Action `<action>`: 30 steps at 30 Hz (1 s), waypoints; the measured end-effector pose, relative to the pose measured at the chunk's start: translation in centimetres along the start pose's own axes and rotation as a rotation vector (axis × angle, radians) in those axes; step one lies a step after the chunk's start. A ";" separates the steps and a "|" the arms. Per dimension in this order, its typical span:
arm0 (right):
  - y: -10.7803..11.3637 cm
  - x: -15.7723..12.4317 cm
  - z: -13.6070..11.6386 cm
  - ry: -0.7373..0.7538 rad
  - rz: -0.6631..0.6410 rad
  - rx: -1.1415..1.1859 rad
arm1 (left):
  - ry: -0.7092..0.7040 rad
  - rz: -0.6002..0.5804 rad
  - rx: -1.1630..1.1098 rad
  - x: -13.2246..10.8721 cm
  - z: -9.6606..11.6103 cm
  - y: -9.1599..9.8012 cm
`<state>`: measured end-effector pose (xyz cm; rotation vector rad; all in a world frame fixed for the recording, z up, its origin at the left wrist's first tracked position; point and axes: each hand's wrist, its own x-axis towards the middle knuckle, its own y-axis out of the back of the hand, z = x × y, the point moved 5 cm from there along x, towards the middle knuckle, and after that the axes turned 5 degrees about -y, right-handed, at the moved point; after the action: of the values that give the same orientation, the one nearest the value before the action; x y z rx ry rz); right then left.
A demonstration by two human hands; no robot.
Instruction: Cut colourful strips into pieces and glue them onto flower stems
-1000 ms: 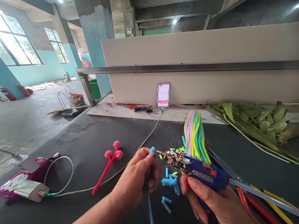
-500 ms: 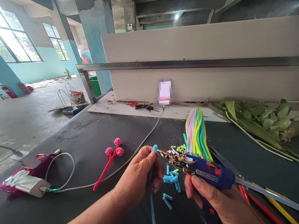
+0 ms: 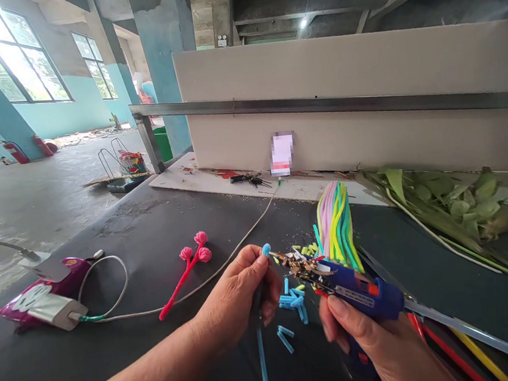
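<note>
Between thumb and fingers, my left hand point(image 3: 249, 284) pinches a blue pipe cleaner point(image 3: 263, 363) whose stem hangs down below the fist. Its fuzzy rounded tip point(image 3: 266, 250) pokes out above the thumb. My right hand point(image 3: 371, 341) grips a dark blue hot glue gun point(image 3: 367, 292), its nozzle end crusted with brown residue. The nozzle points left, very close to the blue tip; whether they touch I cannot tell. Below the nozzle lie several short cut blue pieces point(image 3: 294, 299), with light green pieces point(image 3: 307, 250) just behind. A clear glue stick point(image 3: 465, 329) extends from the gun's rear.
A pink pipe-cleaner stem with three balls point(image 3: 185, 275) lies on the dark table at left. Beyond the gun is a multicoloured pipe-cleaner bundle point(image 3: 336, 224). A white cable point(image 3: 224, 256) runs from a charger point(image 3: 59, 311) to a blurred phone point(image 3: 282, 153). Green leaves point(image 3: 457, 201) lie at right.
The view has shifted slightly. Both hands keep nearly the same pose, and the nozzle stays close beside the blue tip.
</note>
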<state>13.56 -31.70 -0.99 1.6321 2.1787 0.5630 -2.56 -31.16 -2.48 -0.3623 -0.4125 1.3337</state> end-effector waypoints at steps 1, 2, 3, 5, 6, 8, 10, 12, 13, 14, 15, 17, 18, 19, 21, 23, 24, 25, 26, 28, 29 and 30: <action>-0.1 0.0 0.0 0.003 -0.010 0.004 | 0.002 0.000 0.001 0.0 0.0 0.0; -0.1 0.1 0.1 0.005 -0.017 0.012 | 0.001 0.000 0.001 0.0 0.0 0.0; -0.2 0.1 0.1 0.001 -0.027 0.022 | 0.000 0.001 0.003 0.0 0.0 0.0; -0.2 0.0 0.2 -0.017 -0.040 0.050 | 0.000 0.002 0.007 0.0 0.0 0.1; -0.2 0.0 0.2 -0.027 -0.042 0.059 | 0.004 0.003 0.008 0.0 -0.1 0.1; -0.3 0.0 0.3 -0.044 -0.044 0.059 | 0.010 0.003 0.010 0.0 -0.1 0.2; -0.3 0.0 0.2 -0.034 -0.038 0.048 | 0.006 -0.003 0.013 0.0 -0.1 0.2; -0.3 0.0 0.1 -0.019 -0.038 0.039 | -0.005 -0.010 0.013 0.0 -0.1 0.2; -0.3 0.0 0.1 -0.016 -0.044 0.034 | -0.010 -0.013 0.013 0.0 -0.1 0.2; -0.3 0.0 0.0 -0.013 -0.046 0.027 | -0.013 -0.013 0.014 0.0 -0.1 0.2; -0.3 -0.1 -0.1 -0.012 -0.046 0.022 | -0.014 -0.015 0.016 0.0 -0.2 0.2; -0.3 -0.1 -0.2 -0.015 -0.046 0.028 | -0.015 -0.017 0.022 0.1 -0.2 0.3; -0.2 -0.1 -0.3 -0.016 -0.041 0.037 | -0.016 -0.018 0.023 0.1 -0.2 0.3; -0.2 -0.1 -0.3 -0.017 -0.040 0.047 | -0.015 -0.017 0.024 0.1 -0.2 0.3; -0.3 -0.1 -0.2 -0.023 -0.052 0.060 | -0.007 -0.017 0.020 0.1 -0.2 0.3; -0.4 -0.1 0.0 -0.023 -0.061 0.066 | -0.001 -0.016 0.020 0.1 -0.2 0.3; -0.5 -0.1 0.1 -0.028 -0.067 0.068 | 0.000 -0.016 0.020 0.1 -0.2 0.4; -0.5 -0.1 0.2 -0.035 -0.071 0.066 | 0.000 -0.014 0.021 0.1 -0.2 0.4; -0.5 -0.1 0.3 -0.039 -0.071 0.064 | 0.001 -0.013 0.023 0.1 -0.2 0.4; -0.5 -0.1 0.2 -0.031 -0.063 0.057 | 0.002 -0.011 0.032 0.1 -0.2 0.4; -0.4 -0.1 0.1 -0.025 -0.052 0.052 | 0.000 -0.009 0.036 0.1 -0.2 0.4; -0.3 -0.1 0.1 -0.018 -0.040 0.051 | -0.003 -0.005 0.038 0.1 -0.2 0.5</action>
<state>13.38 -31.88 -1.20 1.6091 2.2240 0.4835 -2.84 -30.97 -2.89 -0.3272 -0.3897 1.3357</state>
